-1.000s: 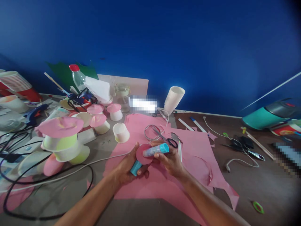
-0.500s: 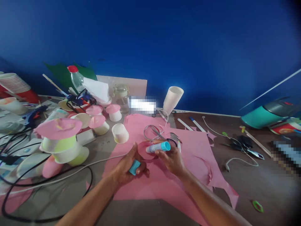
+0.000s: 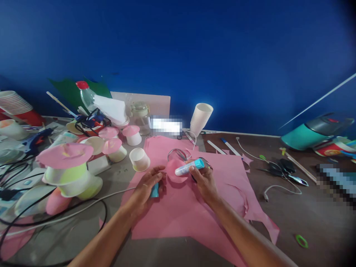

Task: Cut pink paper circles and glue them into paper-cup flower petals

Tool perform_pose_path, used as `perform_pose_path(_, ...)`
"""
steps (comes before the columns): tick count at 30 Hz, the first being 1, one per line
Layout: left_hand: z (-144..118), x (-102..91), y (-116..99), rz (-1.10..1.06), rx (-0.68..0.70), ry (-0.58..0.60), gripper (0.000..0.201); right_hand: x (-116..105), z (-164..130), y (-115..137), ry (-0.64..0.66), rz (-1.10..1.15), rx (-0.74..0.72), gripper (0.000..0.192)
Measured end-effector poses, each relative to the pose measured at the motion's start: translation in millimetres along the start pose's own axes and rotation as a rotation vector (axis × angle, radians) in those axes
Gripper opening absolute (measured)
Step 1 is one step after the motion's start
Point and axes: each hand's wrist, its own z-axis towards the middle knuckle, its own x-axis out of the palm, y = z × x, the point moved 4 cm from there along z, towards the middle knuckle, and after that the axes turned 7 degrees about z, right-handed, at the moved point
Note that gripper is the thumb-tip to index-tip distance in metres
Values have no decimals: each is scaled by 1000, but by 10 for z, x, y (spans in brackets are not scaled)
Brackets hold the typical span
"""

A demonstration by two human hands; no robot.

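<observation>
While gripping a glue stick [image 3: 190,168], right hand [image 3: 202,182] raised

On the table [image 3: 319,218], the paper sheet [image 3: 178,215] lies at the centre with both hands over its far part: the left hand [image 3: 146,189] at 9 o'clock of the right hand [image 3: 203,181], and the glue stick [image 3: 189,167] and paper disc [image 3: 174,171] between them. The single cup [image 3: 139,159] stands at 11 o'clock of the left hand and the cup stack [image 3: 200,118] at 12 o'clock of the right hand. The capped cups [image 3: 68,170] sit at 9 o'clock of the sheet, and the cable [image 3: 280,187] lies at 3 o'clock.
</observation>
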Motion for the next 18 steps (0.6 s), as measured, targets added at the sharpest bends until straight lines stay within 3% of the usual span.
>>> perform_pose_path(4, -6, 33, 83, 69, -21, 99, 33, 56, -36, 1, 80, 88, 77, 39)
perform_pose_path(8, -45, 118, 135, -33, -149, 252, 58, 104, -94, -22, 137, 157, 120, 46)
perform_pose_path(11, -70, 163, 193, -63, -265, 347, 73, 135, -136, -18, 191, 87, 80, 46)
perform_pose_path(13, -62, 163, 232, -54, -285, 355, 76, 163, -162, 14, 243, -13, -3, 40)
perform_pose_path(18, -13, 103, 306, -51, -314, 248, 78, 212, -223, 114, 276, -192, -242, 26)
